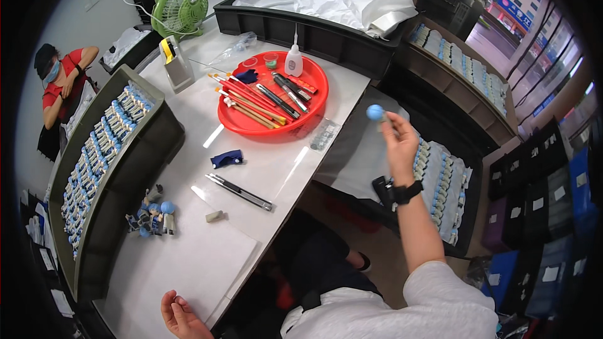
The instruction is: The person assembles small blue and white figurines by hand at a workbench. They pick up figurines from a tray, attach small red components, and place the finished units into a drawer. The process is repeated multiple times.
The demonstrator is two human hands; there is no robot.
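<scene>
My right hand (401,144) is raised over the tray at the right, its fingers pinching a small figurine with a round light-blue head (375,112). The figurine's lower part is mostly hidden by the fingers. At the table's near edge, my left hand (182,319) rests palm up by a white sheet (182,257), fingers loosely curled and apart, with nothing visible in them. Beyond that sheet lies a cluster of small blue-haired figurines (154,213). Below my right hand, a black tray (468,213) holds rows of small pale and blue figure pieces on white paper.
A utility knife (240,192), dark blue cloth piece (227,159) and small grey block (215,216) lie on the table. Beyond is a red tray (235,127) of brushes and pens. A crate (166,122) of figurines stands left; a green fan (182,6) and another person (66,78) are farther back.
</scene>
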